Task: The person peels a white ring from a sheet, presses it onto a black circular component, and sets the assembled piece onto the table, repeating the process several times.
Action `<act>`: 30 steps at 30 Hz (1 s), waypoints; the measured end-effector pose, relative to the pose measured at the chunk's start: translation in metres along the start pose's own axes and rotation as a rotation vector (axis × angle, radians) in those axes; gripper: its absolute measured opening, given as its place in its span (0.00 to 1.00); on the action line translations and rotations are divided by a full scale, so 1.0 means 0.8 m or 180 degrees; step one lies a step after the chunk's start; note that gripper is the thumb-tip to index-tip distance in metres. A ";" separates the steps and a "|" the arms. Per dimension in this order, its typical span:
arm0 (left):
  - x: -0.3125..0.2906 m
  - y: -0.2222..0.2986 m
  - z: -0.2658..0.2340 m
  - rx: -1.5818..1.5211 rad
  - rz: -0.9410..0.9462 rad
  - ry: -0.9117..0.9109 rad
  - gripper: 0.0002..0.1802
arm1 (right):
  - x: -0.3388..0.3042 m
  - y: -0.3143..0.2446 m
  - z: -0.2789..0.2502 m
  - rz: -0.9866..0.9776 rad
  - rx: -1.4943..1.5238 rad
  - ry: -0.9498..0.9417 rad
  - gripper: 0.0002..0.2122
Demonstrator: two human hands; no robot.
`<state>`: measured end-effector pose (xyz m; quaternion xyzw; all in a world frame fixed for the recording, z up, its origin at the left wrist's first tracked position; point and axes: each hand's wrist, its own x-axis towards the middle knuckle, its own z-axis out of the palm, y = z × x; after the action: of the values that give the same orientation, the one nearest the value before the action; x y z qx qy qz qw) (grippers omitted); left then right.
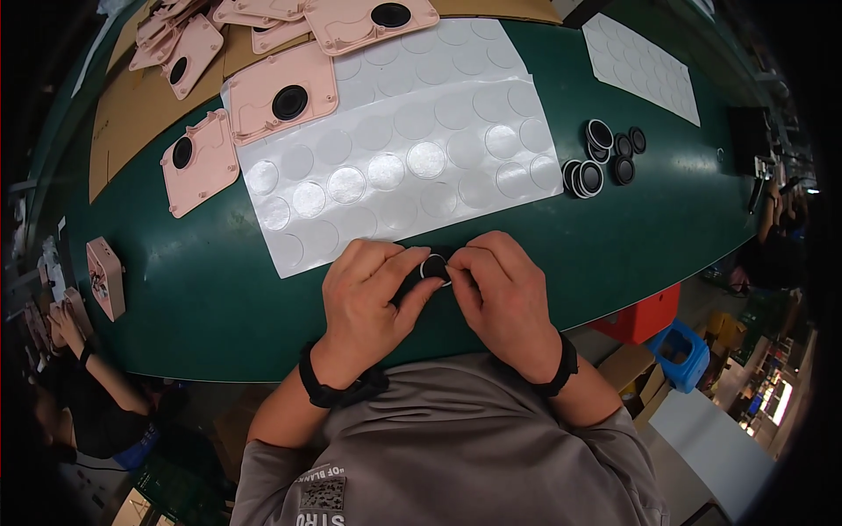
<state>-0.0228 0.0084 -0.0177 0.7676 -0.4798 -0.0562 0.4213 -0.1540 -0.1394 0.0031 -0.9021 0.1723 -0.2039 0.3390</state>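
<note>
Close to the table's front edge, my left hand point(373, 285) pinches a small black disc with a white rim point(433, 266) between thumb and forefinger. My right hand point(504, 285) is closed at the disc's right side, its thumb and fingertip pressed on the rim. Just beyond both hands lies a white sheet of round stickers point(399, 215). To the right of that sheet sit several black discs with white rims point(586, 178) and several smaller black discs point(624, 170). Pink plastic plates point(289, 101) with black round pads lie at the sheet's upper left.
More pink plates are heaped on brown cardboard point(132, 131) at the far left. A pink box-shaped part point(106, 279) stands at the left edge. Another sticker sheet point(640, 66) lies far right. A co-worker's arm point(110, 377) shows at left. Red and blue stools point(680, 355) stand beyond the right edge.
</note>
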 end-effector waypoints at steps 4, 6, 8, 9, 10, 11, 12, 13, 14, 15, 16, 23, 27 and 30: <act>0.000 0.001 0.002 0.0014 0.0008 0.0039 0.23 | -0.001 0.000 -0.003 -0.0368 -0.0194 0.0021 0.12; 0.002 0.001 0.002 0.0010 0.0046 0.0056 0.23 | -0.003 -0.004 -0.006 -0.0483 -0.0206 -0.0094 0.12; 0.003 0.004 0.003 0.0001 0.0036 0.0068 0.22 | -0.005 -0.006 -0.007 -0.0541 -0.0248 -0.0133 0.12; 0.004 0.005 0.003 -0.0012 0.0038 0.0076 0.22 | -0.008 -0.004 -0.002 -0.0386 0.0028 -0.0202 0.11; 0.007 0.005 0.005 -0.0086 0.0103 0.0095 0.22 | -0.009 0.003 -0.001 -0.0225 0.0249 -0.0252 0.10; 0.005 0.004 0.001 -0.0044 0.0087 0.0008 0.22 | -0.008 0.009 -0.005 -0.0063 0.0464 -0.0296 0.09; 0.001 0.004 -0.005 0.0020 0.0059 -0.0072 0.22 | -0.006 0.013 -0.012 -0.0068 0.0386 -0.0265 0.09; 0.000 0.005 -0.008 0.0082 0.0034 -0.0162 0.23 | -0.005 0.013 -0.019 0.0446 0.1021 -0.0361 0.07; 0.002 0.007 -0.004 0.0023 0.0091 -0.0148 0.23 | -0.004 0.013 -0.026 0.0957 0.1663 -0.0444 0.06; 0.002 0.006 -0.005 0.0042 0.0132 -0.0136 0.22 | -0.002 0.013 -0.028 0.1455 0.2350 -0.0533 0.04; 0.002 0.005 -0.005 0.0064 0.0168 -0.0125 0.22 | 0.001 0.021 -0.040 0.1476 0.2359 -0.0275 0.03; 0.003 0.003 -0.004 0.0123 0.0123 -0.0078 0.22 | 0.035 0.119 -0.112 0.1615 0.0639 0.1012 0.03; 0.003 0.005 -0.004 0.0154 0.0059 -0.0048 0.23 | 0.032 0.143 -0.109 0.1161 -0.0289 0.1182 0.05; 0.006 0.005 -0.004 0.0098 0.0099 -0.0058 0.23 | 0.035 0.124 -0.103 0.0987 -0.0759 0.1378 0.06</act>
<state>-0.0215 0.0062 -0.0112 0.7658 -0.4963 -0.0493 0.4059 -0.1874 -0.2673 -0.0010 -0.8340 0.3992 -0.3157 0.2130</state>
